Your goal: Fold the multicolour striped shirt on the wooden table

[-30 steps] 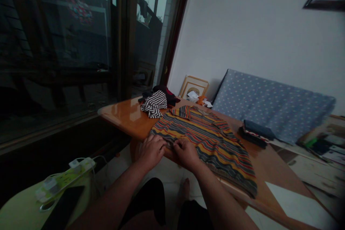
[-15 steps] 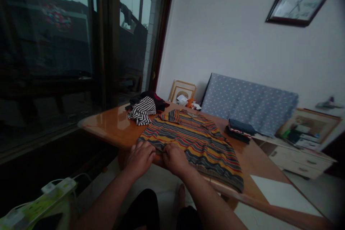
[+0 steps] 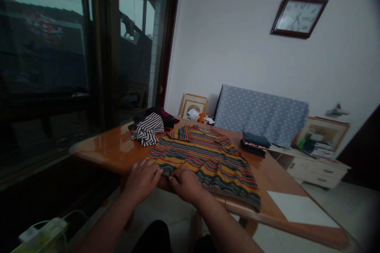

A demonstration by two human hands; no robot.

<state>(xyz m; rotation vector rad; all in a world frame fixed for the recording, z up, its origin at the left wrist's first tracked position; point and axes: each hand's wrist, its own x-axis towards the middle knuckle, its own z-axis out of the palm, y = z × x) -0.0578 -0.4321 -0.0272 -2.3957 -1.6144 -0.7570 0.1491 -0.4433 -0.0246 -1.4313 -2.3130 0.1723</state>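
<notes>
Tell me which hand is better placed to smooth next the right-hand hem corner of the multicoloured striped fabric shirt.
Probably the right hand: it is nearer that corner of the shirt, while the left hand lies near the opposite corner.

At seven o'clock the left hand (image 3: 143, 181) and at six the right hand (image 3: 185, 184) cover the near edge of the striped T-shirt (image 3: 204, 156); whether either pinches it cannot be told. The bottom edge cuts off the power strip (image 3: 44, 238) at eight and a dark-clad knee (image 3: 154, 237) at six. At two, the wall clock's (image 3: 300, 17) numerals blur. At ten, a multicoloured shape (image 3: 46, 27) in the window glass (image 3: 59, 61) is too blurred to identify.
</notes>
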